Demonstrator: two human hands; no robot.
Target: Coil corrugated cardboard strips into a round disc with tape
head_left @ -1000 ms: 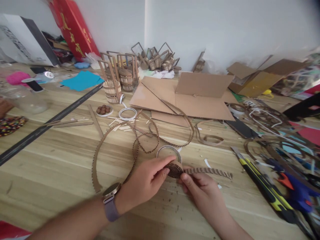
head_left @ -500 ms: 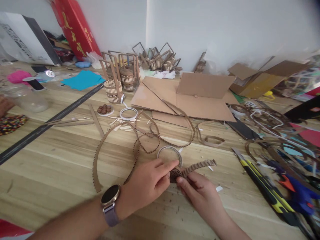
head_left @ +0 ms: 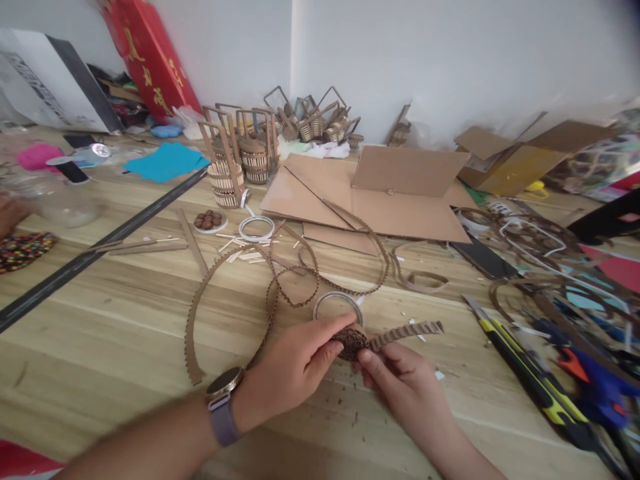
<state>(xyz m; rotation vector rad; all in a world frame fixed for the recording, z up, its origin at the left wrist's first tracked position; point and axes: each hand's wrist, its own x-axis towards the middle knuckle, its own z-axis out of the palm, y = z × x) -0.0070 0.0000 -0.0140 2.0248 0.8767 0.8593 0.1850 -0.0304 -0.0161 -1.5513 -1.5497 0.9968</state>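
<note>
A small disc of tightly coiled corrugated cardboard [head_left: 352, 344] sits between my two hands, just above the table. My left hand [head_left: 293, 363], with a watch on the wrist, pinches its left side with thumb and forefinger. On the other side my right hand [head_left: 407, 380] grips the coil's right edge, where the loose end of the corrugated strip [head_left: 410, 331] sticks out to the right. Right behind the coil lies a roll of tape [head_left: 339, 297], partly covered by my left hand. Long loops of corrugated cardboard strip [head_left: 193, 313] curl across the table on the left.
A yellow-black utility knife [head_left: 530, 373] and a blue glue gun [head_left: 595, 380] lie at right. Flat cardboard [head_left: 410, 217], small stick baskets [head_left: 225, 183], another tape roll [head_left: 257, 228] and a dish of brown balls [head_left: 210, 220] stand farther back. Another person's hand [head_left: 13, 212] shows at far left.
My left forefinger and thumb have shifted, and more of the coil's face now shows. The loose strip end has moved slightly to the right.
</note>
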